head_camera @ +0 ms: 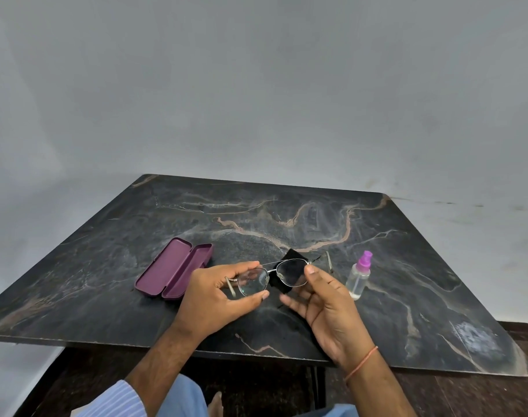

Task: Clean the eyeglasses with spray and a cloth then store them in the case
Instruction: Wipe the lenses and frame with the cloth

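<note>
Above the dark marbled stone table (pixel 287 212) with its pale tan veins, a person holds a pair of thin silver wire-framed eyeglasses (pixel 271 276) with clear lenses between both hands, lifted just off the surface. Left hand (pixel 217 296): fingers curled round the outer rim of one lens, fingertips on top and thumb underneath, pinching the frame, with that side's folded temple arm poking out behind the knuckles. Right hand (pixel 323 299): the thumb presses on the rim at the outer edge of the other lens, and the remaining fingers lie spread and fairly straight beneath it, holding a small black cleaning cloth (pixel 288 275) against the underside of the lens; the cloth shows dark through the glass and its corner sticks up past the frame's top bar. The other temple arm stands open, pointing away toward the far side of the table.

Left of the hands, a plum-purple hard glasses case (pixel 172 270) lies on the table with its lid swung fully open, both halves facing up, near the left hand but not touching it. Just right of the right hand stands a small clear plastic spray bottle (pixel 358 279) with a purple nozzle cap, upright and partly filled with clear liquid. A thin orange thread (pixel 362 364) circles the right wrist, and a blue striped sleeve (pixel 118 400) shows at the lower edge.
</note>
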Motion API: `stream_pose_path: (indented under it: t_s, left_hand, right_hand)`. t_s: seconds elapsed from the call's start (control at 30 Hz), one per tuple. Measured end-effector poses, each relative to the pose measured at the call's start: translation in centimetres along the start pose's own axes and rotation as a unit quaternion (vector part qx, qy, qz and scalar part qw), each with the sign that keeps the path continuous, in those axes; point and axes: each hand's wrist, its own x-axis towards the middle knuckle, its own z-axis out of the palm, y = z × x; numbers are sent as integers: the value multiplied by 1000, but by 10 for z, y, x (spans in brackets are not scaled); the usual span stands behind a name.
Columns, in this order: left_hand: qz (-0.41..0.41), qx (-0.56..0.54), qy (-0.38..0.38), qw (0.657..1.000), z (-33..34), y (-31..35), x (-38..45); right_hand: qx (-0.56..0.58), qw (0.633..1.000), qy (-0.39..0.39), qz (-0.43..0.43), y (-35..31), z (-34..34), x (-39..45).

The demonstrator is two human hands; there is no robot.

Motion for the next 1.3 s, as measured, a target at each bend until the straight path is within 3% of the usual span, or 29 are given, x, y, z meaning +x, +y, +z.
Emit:
stream_pose_path:
  t_s: [0.2, 0.6, 1.3]
  left_hand:
    - [-3, -7, 4, 1000, 2, -4, 3]
    - [-40, -44, -19, 998, -1, -10, 3]
    - [-39, -32, -8, 999, -5, -4, 3]
  right_hand:
    - [-46, 998, 28, -17, 3, 1, 3]
    - [-34, 997, 75, 1, -2, 7, 5]
    - [-31, 997, 68, -12, -2, 10, 3]
